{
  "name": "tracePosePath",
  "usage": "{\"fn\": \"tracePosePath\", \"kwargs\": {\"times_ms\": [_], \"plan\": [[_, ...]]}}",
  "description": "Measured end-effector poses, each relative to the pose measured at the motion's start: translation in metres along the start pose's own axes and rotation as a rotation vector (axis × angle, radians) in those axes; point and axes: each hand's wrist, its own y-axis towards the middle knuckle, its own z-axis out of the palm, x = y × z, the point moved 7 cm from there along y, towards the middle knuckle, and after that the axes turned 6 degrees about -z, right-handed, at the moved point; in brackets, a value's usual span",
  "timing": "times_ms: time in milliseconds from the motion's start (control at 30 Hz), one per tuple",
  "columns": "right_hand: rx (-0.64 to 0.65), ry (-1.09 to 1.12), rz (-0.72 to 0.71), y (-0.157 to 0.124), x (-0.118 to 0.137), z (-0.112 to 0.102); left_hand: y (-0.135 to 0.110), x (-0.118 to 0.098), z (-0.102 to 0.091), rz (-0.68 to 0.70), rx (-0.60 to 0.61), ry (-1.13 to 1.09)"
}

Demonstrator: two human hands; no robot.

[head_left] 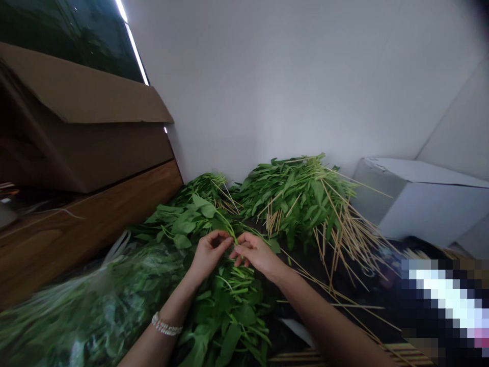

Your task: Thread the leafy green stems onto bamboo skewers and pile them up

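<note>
A sprig of leafy greens that looks like water spinach is pinched at its stems between both hands, its leaves pointing up and left. My left hand has thumb and forefinger closed on the stem. Right beside it, my right hand pinches the lower stem end, fingers curled; whether a skewer is in them is hidden. Under the hands lies a pile of loose greens with cut stem ends facing up. Behind them rests a heap of greens threaded on bamboo skewers.
A clear plastic bag of greens lies at the left. An open cardboard box sits on a wooden ledge. At the right stands a white box. Loose bamboo sticks lie near my right forearm. A white wall closes off the back.
</note>
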Motion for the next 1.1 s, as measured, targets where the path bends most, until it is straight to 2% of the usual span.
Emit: {"fn": "tracePosePath", "kwargs": {"times_ms": [167,467,667,767,1100], "plan": [[-0.032,0.074,0.008,0.001,-0.003,-0.002,-0.001,-0.004,0.0,0.013,-0.001,0.012],[-0.034,0.087,0.013,0.001,0.0,-0.004,-0.002,-0.007,-0.007,0.011,-0.082,-0.001],[-0.09,0.046,-0.002,0.001,0.004,-0.014,-0.004,-0.013,-0.026,0.066,-0.263,0.008],[-0.096,0.034,0.005,0.002,0.004,-0.016,-0.003,-0.012,-0.031,0.069,-0.314,0.037],[-0.104,-0.018,0.035,0.001,0.005,-0.016,-0.005,-0.013,-0.032,0.135,-0.331,0.146]]}}
